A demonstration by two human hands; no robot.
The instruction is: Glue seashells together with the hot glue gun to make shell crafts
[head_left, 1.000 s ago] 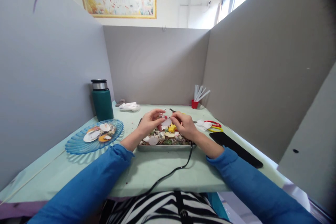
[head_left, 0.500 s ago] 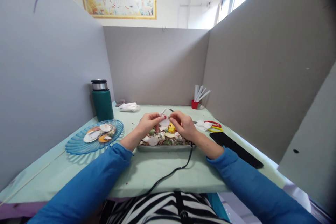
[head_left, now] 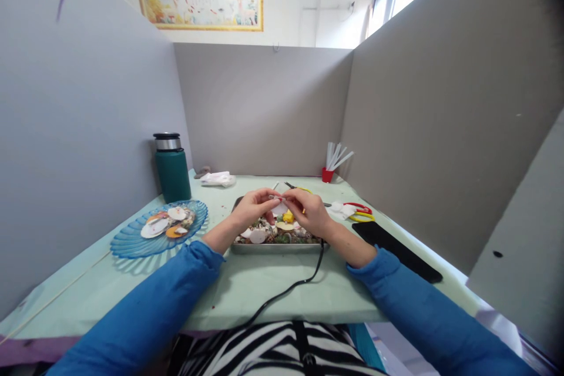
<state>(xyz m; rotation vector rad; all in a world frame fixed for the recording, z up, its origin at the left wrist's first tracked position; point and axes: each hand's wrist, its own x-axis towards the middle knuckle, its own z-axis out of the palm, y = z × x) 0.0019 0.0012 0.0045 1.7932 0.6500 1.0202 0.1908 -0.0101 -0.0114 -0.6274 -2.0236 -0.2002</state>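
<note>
My left hand (head_left: 252,209) and my right hand (head_left: 314,214) meet over a metal tray (head_left: 282,248) of shells. Fingertips of both hands are pinched around a small whitish piece (head_left: 277,197) with a spot of red, too small to name. Inside the tray lie several pale shells (head_left: 258,236), mixed with brown and green bits. A yellow object (head_left: 289,217) sits between the hands, partly covered by my right hand. From under my right wrist a black cord (head_left: 294,286) runs over the front edge of the table.
A blue fluted plate (head_left: 127,241) with shells stands left, before a green bottle (head_left: 171,173). On the right are red-and-yellow-handled scissors (head_left: 362,213), a black flat slab (head_left: 396,251) and a red cup (head_left: 326,175) of white sticks. Grey partitions (head_left: 264,106) enclose the table.
My fingertips have drawn closer together around the small piece. Both hands stay over the tray; the other things have not moved.
</note>
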